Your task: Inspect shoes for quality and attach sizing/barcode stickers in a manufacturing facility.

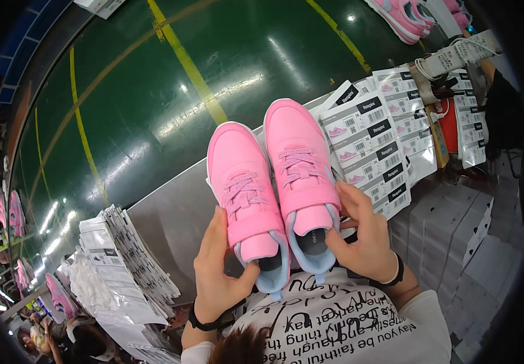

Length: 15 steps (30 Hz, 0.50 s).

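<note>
A pair of pink sneakers with light blue lining is held side by side in front of me, toes pointing away. My left hand point(220, 267) grips the left sneaker point(243, 188) at its heel end, thumb at the collar and fingers along the outer side. The right sneaker point(301, 164) is in my right hand point(362, 233), whose thumb reaches the collar opening while the fingers lie along its outer side. Both shoes have pink laces and a strap across the instep. Their soles are mostly hidden from above.
Sheets of printed labels point(371, 142) lie to the right, beside a grey metal ledge point(165, 230). A stack of white printed sheets point(101, 242) sits at the left. Beyond is a green surface with yellow lines point(183, 54). White boxes point(450, 224) stand at lower right; more pink sneakers point(398, 18) are far right.
</note>
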Tool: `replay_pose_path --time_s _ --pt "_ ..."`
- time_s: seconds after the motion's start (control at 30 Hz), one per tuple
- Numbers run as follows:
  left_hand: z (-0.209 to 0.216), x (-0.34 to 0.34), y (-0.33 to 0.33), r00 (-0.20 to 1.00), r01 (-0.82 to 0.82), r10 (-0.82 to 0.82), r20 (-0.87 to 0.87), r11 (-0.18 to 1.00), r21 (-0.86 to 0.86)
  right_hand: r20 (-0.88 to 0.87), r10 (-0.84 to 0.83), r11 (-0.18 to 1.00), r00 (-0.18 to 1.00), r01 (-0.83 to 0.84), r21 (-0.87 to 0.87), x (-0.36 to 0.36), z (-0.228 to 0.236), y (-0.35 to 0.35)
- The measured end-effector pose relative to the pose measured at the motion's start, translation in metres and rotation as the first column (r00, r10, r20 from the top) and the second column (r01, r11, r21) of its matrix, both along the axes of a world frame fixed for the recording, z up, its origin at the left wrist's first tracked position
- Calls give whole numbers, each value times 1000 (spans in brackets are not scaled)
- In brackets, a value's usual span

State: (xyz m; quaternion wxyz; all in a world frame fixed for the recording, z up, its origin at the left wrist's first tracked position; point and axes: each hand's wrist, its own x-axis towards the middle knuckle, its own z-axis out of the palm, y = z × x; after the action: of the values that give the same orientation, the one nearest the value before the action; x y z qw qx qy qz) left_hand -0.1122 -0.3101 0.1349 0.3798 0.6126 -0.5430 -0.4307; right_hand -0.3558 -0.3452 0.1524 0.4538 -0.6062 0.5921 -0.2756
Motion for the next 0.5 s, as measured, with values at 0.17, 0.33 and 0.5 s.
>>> replay_pose_path --time_s 0.17,0.33,0.5 --pt "2 12 -21 891 178 -18 454 933 -312 -398 159 822 903 -345 -454 3 7 -28" --pt "1 16 -47 853 441 -145 502 715 -542 -643 235 405 729 -675 -617 14 12 -56" --pt "41 5 -83 858 355 -37 513 764 -538 -443 360 473 821 -570 -672 23 25 -107"
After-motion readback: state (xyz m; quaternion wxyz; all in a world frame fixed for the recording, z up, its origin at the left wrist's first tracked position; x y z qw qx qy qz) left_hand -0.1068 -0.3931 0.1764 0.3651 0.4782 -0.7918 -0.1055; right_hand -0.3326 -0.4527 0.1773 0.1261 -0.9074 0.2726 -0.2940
